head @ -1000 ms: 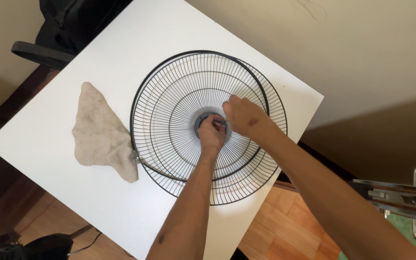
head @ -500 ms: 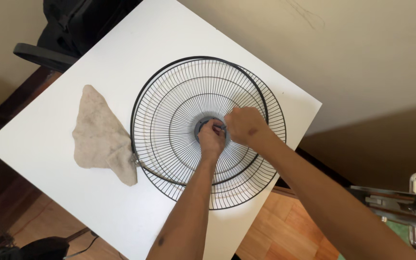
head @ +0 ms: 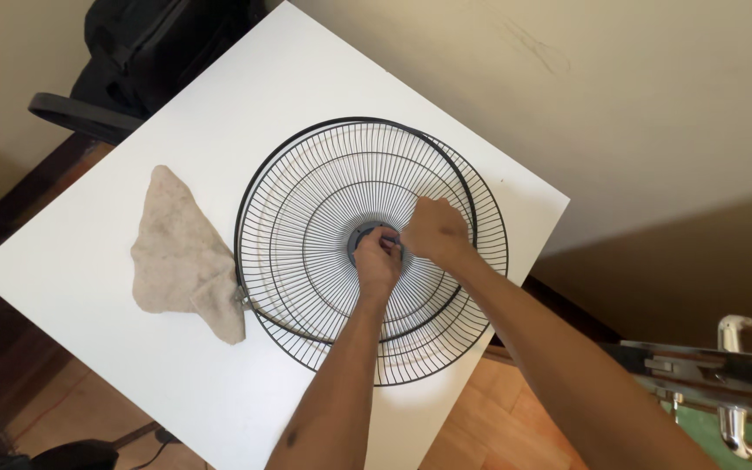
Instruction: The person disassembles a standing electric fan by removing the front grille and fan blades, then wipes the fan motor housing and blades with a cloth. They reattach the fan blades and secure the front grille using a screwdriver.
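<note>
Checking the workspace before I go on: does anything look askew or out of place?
The two fan grilles lie offset, not lined up, and the lower one overhangs the white table at its near edge. A crumpled beige cloth lies partly under their rim.

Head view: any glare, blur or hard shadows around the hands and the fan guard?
Head view: sharp, no motion blur on left hand or right hand; fan guard wires crisp; white table bright but not blown out; soft shadows only; the cloth is evenly lit; dark corners at the frame's left edge.
</note>
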